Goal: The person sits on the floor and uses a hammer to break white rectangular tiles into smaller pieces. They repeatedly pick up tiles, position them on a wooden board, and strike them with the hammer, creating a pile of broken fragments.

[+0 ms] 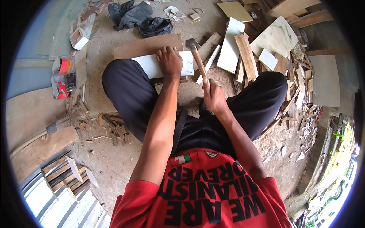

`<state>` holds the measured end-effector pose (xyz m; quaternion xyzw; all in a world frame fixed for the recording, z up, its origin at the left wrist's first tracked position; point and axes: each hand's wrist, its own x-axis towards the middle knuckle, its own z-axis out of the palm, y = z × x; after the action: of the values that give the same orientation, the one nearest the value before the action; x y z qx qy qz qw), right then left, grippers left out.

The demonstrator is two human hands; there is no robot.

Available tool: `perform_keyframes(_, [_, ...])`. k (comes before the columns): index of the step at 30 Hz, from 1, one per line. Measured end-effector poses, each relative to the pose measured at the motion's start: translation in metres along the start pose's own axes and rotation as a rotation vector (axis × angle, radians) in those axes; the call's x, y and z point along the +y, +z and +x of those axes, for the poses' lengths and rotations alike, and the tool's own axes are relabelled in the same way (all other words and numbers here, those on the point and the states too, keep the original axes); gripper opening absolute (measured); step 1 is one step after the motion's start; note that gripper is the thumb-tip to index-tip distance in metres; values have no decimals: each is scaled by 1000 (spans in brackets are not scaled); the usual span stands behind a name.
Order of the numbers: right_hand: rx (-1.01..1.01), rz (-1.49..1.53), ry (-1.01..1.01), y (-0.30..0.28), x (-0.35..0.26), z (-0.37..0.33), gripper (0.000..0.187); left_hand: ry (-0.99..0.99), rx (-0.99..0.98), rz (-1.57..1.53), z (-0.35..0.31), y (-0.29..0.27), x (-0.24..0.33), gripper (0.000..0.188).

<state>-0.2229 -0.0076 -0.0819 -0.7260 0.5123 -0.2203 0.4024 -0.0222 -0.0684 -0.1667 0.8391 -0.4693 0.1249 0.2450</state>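
Layout: clock face centred on the lap, 12 o'clock straight ahead.
Board at 11 o'clock, left hand on top; plank just beyond it, bags farther out on the same bearing. Hammer at 12 o'clock, off the board's 3 o'clock end, its handle in the right hand. Scrap wood spreads from 1 to 2 o'clock, past the right knee, a panel at its 9 o'clock side. Outside the left knee: cans at 10 o'clock, a box near them, a broom at 9 o'clock.
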Motion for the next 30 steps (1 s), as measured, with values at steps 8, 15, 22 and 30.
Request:
perform_keyframes(8, [28, 32, 79, -2, 3, 2, 47, -5, -1, -38, 3, -5, 3, 22])
perform_keyframes(15, [11, 73, -2, 0, 5, 0, 44, -16, -9, -40, 0, -3, 1, 22])
perform_keyframes(22, [19, -10, 76, 5, 29, -2, 45, 14, 18, -9, 1, -1, 0, 22])
perform_keyframes(30, [-34, -47, 28, 8, 18, -1, 48, 15, 17, -43, 2, -3, 1, 19])
